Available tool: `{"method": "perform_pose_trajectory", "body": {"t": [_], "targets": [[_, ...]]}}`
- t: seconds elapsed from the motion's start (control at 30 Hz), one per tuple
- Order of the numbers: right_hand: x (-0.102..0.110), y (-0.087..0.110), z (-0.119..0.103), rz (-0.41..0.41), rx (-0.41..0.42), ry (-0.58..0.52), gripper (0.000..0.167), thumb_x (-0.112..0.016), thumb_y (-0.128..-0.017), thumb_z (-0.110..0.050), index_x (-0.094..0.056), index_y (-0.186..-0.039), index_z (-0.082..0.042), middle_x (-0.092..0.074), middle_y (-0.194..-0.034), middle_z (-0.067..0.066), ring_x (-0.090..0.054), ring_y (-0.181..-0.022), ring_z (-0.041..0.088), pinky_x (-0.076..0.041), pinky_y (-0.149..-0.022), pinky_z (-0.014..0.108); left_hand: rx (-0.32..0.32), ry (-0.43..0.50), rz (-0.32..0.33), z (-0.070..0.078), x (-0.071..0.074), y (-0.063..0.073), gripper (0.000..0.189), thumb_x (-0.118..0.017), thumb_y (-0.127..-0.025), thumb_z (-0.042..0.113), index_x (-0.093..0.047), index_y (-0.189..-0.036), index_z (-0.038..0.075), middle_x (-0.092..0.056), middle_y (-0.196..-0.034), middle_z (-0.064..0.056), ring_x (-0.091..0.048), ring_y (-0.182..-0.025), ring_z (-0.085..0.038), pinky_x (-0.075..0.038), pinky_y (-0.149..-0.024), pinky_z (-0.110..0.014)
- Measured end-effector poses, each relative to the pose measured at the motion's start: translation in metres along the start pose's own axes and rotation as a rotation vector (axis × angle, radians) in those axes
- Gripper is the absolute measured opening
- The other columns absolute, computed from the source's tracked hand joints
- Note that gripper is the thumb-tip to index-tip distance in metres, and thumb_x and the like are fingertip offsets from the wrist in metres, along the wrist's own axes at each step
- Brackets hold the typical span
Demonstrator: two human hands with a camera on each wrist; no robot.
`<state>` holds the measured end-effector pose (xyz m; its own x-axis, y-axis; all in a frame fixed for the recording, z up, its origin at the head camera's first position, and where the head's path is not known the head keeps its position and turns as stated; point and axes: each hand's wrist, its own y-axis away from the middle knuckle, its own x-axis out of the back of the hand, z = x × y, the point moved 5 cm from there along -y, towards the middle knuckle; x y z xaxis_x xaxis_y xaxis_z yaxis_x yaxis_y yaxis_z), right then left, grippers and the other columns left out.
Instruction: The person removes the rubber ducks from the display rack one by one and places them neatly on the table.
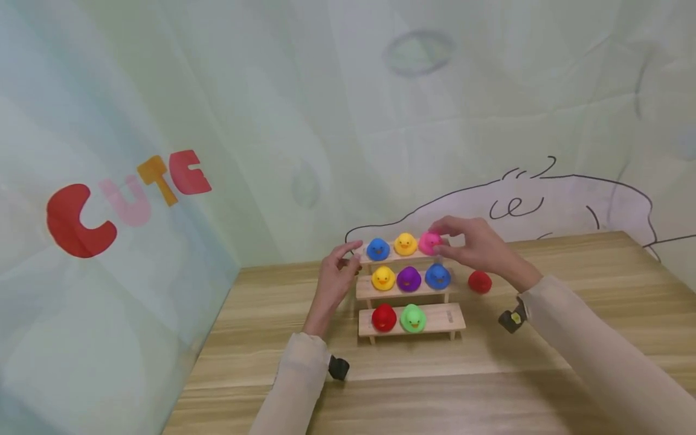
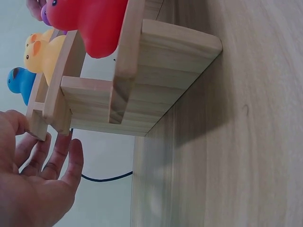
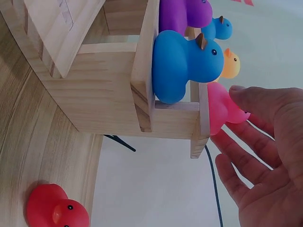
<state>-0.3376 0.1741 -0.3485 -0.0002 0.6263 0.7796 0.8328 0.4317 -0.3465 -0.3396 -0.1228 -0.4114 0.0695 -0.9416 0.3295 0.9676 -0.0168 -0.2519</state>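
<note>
A three-step wooden stand (image 1: 429, 326) holds several rubber ducks. At the right end of its top step, my right hand (image 1: 475, 248) pinches a pink rubber duck (image 3: 218, 111) between thumb and fingers. My left hand (image 2: 40, 189) holds the left end of that step, thumb on one side and fingertips on the other. Beside the pink duck are a yellow duck (image 1: 405, 244) and a blue duck (image 1: 377, 249). The middle step bears yellow (image 1: 383, 278), purple (image 1: 409, 279) and blue (image 3: 182, 66) ducks. On the bottom step sit a red duck (image 1: 383, 318) and a green duck (image 1: 413, 318).
Another red duck (image 1: 480, 282) lies on the wooden table (image 1: 261, 338) to the right of the stand. A pale curtain backdrop (image 1: 283, 121) with line drawings and coloured letters hangs behind and to the left.
</note>
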Motion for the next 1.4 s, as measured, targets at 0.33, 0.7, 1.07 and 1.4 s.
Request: {"method": "perform_pose_trajectory", "body": {"t": [0.33,0.7,1.07,1.4], "targets": [[0.012,0.004,0.007,0.073,0.031,0.046,0.039,-0.085,-0.093,-0.020,-0.072,-0.129,-0.012,-0.080,-0.125,0.008,-0.073,-0.120,0.035,-0.058,-0.099,0.055,0.002,0.012,0.002,-0.001,0.000,0.001,0.035,-0.062,-0.108,0.016,-0.070,-0.143,0.015,-0.062,-0.153,-0.010,-0.071,-0.097,-0.033,-0.059,-0.086,-0.026],[0.039,0.036,0.036,0.180,-0.097,0.040,0.034,-0.082,-0.096,-0.027,-0.073,-0.125,-0.011,-0.079,-0.126,0.014,-0.070,-0.121,0.038,-0.053,-0.102,0.061,0.022,0.014,0.003,-0.003,-0.002,0.000,0.035,-0.062,-0.109,0.016,-0.070,-0.143,0.016,-0.062,-0.154,-0.008,-0.070,-0.096,-0.029,-0.060,-0.087,-0.028],[0.031,0.070,0.075,0.123,-0.230,0.011,0.043,-0.077,-0.100,-0.035,-0.069,-0.132,-0.007,-0.074,-0.134,0.022,-0.065,-0.128,0.045,-0.050,-0.104,0.070,0.030,0.043,-0.002,-0.006,-0.001,-0.001,0.035,-0.062,-0.109,0.016,-0.070,-0.143,0.018,-0.062,-0.155,-0.006,-0.068,-0.100,-0.032,-0.058,-0.088,-0.029],[0.021,0.089,0.105,0.053,-0.271,0.026,0.039,-0.079,-0.099,-0.029,-0.071,-0.129,-0.004,-0.076,-0.129,0.022,-0.070,-0.121,0.043,-0.054,-0.104,0.065,0.030,0.037,-0.015,-0.003,-0.001,0.000,0.036,-0.061,-0.110,0.018,-0.068,-0.145,0.017,-0.062,-0.154,-0.008,-0.069,-0.101,-0.030,-0.062,-0.094,-0.040]]}}
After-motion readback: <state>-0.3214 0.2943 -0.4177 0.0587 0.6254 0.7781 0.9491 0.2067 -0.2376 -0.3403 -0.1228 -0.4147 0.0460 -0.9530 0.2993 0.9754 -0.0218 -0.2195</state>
